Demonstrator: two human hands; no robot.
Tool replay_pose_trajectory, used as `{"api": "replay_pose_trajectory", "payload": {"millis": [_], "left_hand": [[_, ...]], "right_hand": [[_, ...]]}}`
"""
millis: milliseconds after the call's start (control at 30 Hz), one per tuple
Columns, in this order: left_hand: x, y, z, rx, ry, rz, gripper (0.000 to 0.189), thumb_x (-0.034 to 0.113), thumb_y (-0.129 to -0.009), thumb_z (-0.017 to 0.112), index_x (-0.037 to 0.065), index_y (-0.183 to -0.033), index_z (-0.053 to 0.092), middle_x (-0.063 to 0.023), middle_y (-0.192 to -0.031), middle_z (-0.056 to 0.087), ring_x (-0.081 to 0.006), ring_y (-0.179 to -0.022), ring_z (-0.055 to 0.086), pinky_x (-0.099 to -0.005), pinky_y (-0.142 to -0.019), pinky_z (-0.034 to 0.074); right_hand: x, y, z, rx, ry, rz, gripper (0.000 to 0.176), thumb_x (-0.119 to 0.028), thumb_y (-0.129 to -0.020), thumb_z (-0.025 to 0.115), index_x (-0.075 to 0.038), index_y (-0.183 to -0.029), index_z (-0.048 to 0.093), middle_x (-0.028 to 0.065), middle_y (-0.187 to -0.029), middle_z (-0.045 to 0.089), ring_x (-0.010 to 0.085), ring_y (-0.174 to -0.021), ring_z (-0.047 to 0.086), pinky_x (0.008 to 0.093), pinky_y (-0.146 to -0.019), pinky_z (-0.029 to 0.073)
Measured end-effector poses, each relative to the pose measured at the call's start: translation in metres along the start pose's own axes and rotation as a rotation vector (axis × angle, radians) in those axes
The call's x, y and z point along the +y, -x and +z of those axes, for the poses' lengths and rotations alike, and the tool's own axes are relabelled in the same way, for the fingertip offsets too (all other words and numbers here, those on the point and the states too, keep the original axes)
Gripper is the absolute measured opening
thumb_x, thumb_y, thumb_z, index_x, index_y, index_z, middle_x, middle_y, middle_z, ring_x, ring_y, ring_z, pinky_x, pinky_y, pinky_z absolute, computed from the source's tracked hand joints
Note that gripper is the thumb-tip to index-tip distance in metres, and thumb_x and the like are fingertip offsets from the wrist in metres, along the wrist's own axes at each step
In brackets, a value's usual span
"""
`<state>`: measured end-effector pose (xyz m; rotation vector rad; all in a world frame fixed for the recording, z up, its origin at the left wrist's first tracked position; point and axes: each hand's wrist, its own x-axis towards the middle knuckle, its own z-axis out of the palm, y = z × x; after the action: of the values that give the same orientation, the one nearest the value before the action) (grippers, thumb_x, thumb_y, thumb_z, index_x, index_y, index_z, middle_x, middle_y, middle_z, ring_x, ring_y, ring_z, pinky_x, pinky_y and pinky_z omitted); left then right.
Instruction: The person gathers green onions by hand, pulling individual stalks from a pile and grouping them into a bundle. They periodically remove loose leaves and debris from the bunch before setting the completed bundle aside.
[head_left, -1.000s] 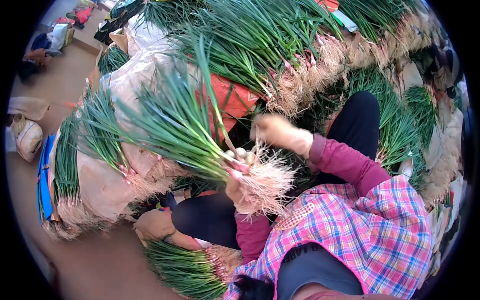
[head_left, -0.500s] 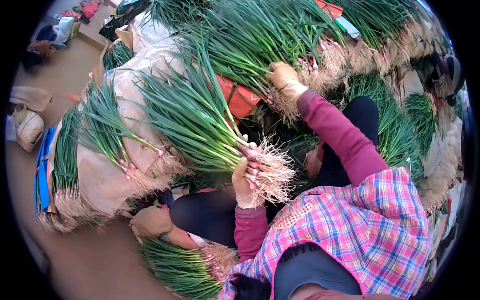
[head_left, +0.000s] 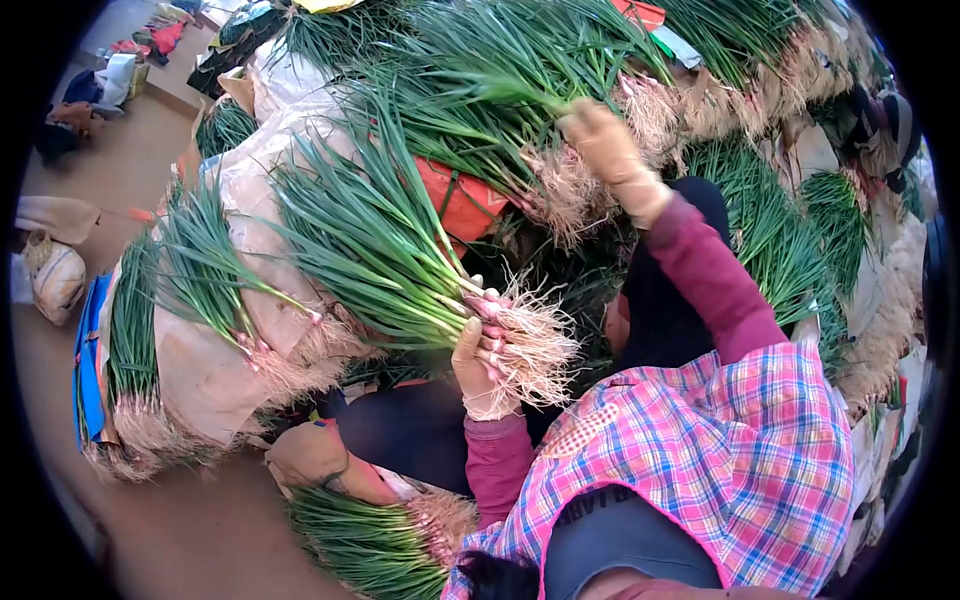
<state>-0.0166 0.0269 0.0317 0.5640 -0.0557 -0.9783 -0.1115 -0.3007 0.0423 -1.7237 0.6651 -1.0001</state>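
My left hand (head_left: 478, 372), in a pale glove, is closed around a thick bunch of spring onions (head_left: 400, 280). Their pink bulbs and pale roots stick out to the right of it, and the long green leaves fan toward the upper left. Smeared by motion, my gloved right hand (head_left: 605, 140) grips a few spring onion stalks (head_left: 520, 92) whose leaves trail leftward. It is above the roots of a large heap of spring onions (head_left: 450, 60). An orange-red sheet (head_left: 455, 200) shows under the heap's leaves.
On the left, a smaller bunch (head_left: 205, 245) lies on pale sacking (head_left: 190, 350), with more spring onions (head_left: 135, 340) beside a blue strip. Another bundle (head_left: 370, 530) rests by my leg. More heaps (head_left: 760, 220) stand at right. Bags (head_left: 55, 275) sit on the brown floor.
My right hand has lifted up and to the right from the heap, with a few stalks in its grip. My left hand and its bunch have shifted only slightly.
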Motion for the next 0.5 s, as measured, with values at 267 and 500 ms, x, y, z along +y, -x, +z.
{"api": "replay_pose_trajectory", "payload": {"millis": [267,500], "left_hand": [[-0.003,-0.004,-0.019,0.135,-0.108,-0.052,0.034,0.016,-0.087,0.064,-0.002,-0.114,0.055,-0.0125,-0.096,0.063,-0.0064,-0.06,0.052,-0.0177,-0.053,0.046],[-0.011,-0.004,-0.002,0.137,-0.041,0.059,0.048,0.016,-0.083,0.065,-0.004,-0.125,0.051,-0.0095,-0.093,0.065,-0.0101,-0.067,0.055,-0.0255,-0.075,0.05]], "right_hand": [[0.079,0.145,-0.215,0.096,1.312,0.411,0.024,-0.023,-0.095,0.051,-0.009,-0.114,0.056,0.0165,-0.1,0.066,0.0348,-0.088,0.064,0.0445,-0.078,0.051],[-0.038,0.078,-0.074,0.119,0.557,-0.102,0.018,-0.016,-0.09,0.061,-0.003,-0.1,0.069,0.0139,-0.098,0.067,0.0294,-0.093,0.064,0.0351,-0.083,0.05]]}}
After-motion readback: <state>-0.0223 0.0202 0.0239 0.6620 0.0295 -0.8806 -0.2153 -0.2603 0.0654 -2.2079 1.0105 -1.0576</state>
